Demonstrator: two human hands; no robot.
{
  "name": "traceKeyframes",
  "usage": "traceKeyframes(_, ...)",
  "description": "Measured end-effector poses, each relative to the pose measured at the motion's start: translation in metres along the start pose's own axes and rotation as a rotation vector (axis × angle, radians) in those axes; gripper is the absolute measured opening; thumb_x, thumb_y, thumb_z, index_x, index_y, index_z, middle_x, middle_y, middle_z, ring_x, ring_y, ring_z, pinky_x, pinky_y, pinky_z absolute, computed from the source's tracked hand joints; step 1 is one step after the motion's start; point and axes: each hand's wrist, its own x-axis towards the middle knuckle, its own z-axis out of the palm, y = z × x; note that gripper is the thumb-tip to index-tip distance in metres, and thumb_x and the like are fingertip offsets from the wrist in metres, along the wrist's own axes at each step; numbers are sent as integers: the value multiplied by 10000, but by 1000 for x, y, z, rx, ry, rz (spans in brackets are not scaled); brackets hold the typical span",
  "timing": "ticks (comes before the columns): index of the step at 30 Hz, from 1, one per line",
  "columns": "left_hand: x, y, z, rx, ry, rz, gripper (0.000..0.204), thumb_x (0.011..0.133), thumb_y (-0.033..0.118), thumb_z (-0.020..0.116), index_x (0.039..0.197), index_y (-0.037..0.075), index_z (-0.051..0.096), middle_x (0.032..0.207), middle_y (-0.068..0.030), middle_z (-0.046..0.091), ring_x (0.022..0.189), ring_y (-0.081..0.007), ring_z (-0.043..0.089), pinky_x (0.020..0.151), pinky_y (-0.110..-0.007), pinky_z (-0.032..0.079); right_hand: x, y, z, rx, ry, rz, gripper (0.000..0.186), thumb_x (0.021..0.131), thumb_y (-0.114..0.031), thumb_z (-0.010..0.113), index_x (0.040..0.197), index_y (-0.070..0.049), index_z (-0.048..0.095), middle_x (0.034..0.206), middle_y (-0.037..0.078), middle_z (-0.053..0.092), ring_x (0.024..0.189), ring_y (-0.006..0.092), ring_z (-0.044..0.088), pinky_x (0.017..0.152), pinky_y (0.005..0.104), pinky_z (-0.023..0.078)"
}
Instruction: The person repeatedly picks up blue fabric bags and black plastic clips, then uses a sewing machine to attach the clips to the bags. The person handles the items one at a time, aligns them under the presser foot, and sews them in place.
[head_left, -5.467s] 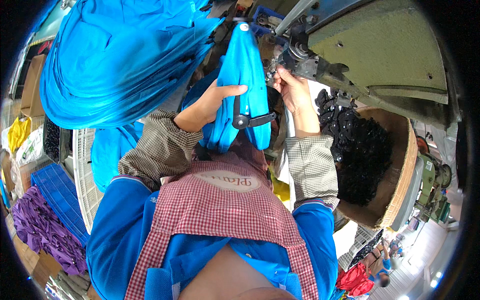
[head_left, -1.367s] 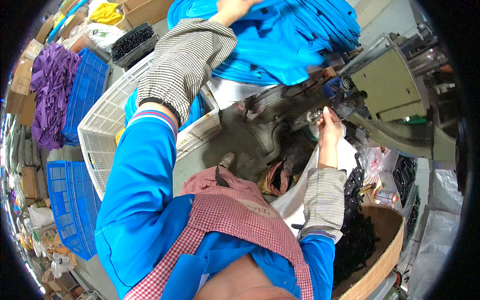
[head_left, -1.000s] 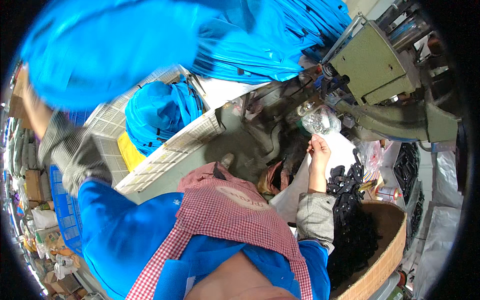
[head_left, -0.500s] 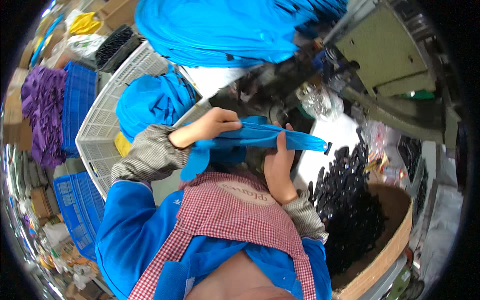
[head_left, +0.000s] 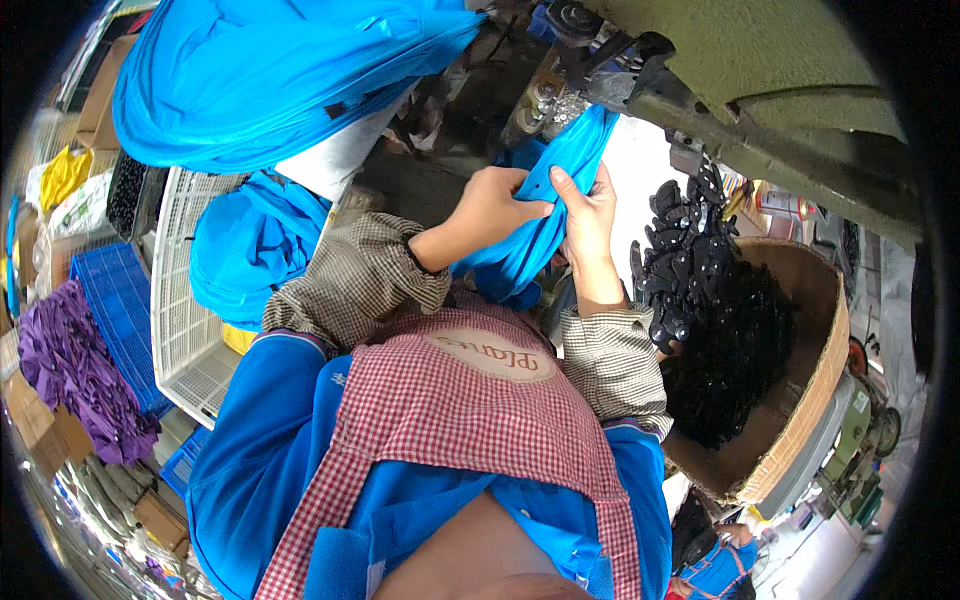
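A blue fabric piece [head_left: 583, 143], gathered into a long folded strip, runs from my lap up toward the green machine. My left hand [head_left: 490, 215] is closed on its near side, thumb and fingers pinching the cloth. Just right of it, my right hand [head_left: 588, 215] grips the same strip, thumb on top and fingers behind. A small dark hole or dot shows in the cloth between the hands. The strip's far end reaches beside the machine's metal parts [head_left: 550, 105]; its tip is hard to make out. Loose blue cloth hangs below my hands.
A big stack of blue fabric [head_left: 290, 80] lies at far left, above a white plastic crate [head_left: 180, 300] holding more blue cloth [head_left: 245, 245]. On the right are a green machine [head_left: 780, 60], a white surface [head_left: 635, 170], and a cardboard box [head_left: 800, 420] with black plastic parts [head_left: 700, 240].
The strip has swung from lying crosswise to pointing away toward the machine. My right hand has gone from fingers extended along it to gripping it. The whole view has shifted.
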Motion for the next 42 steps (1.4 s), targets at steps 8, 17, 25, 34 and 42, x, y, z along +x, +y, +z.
traceKeyframes(8,31,16,-20,-428,27,119,130,760,55,647,732,-7,538,661,13,547,613,-21,458,522,-190,381,33,-36,17,-242,82,-87,306,779,-62,623,1053,24,516,936,67,598,829,121,554,761,252,443)
traceKeyframes(17,70,27,-49,-827,-113,-220,152,743,135,672,798,2,623,728,-43,626,600,-89,571,560,-222,459,88,-25,14,-348,100,-44,320,754,-50,636,1053,-12,530,974,60,580,867,177,551,791,301,442)
traceKeyframes(25,46,19,-52,-350,-43,-46,162,849,191,554,785,43,562,668,54,492,602,-28,433,523,-193,355,67,-17,-45,-342,80,323,442,877,-283,500,1226,-17,442,1221,72,474,1130,193,412,964,312,304)
traceKeyframes(34,48,12,-48,-625,-103,-135,205,864,220,541,911,23,573,776,16,572,652,-49,506,600,-207,419,34,53,-193,-2113,191,3,512,800,-336,492,1249,-97,429,1223,212,448,1155,350,394,964,473,272)
traceKeyframes(42,47,14,-48,-677,-110,-100,216,867,220,536,954,25,569,819,9,585,695,-56,525,636,-218,434,43,17,-202,-1861,224,-116,413,696,-183,663,1080,-72,558,1025,131,584,977,313,498,868,420,357)
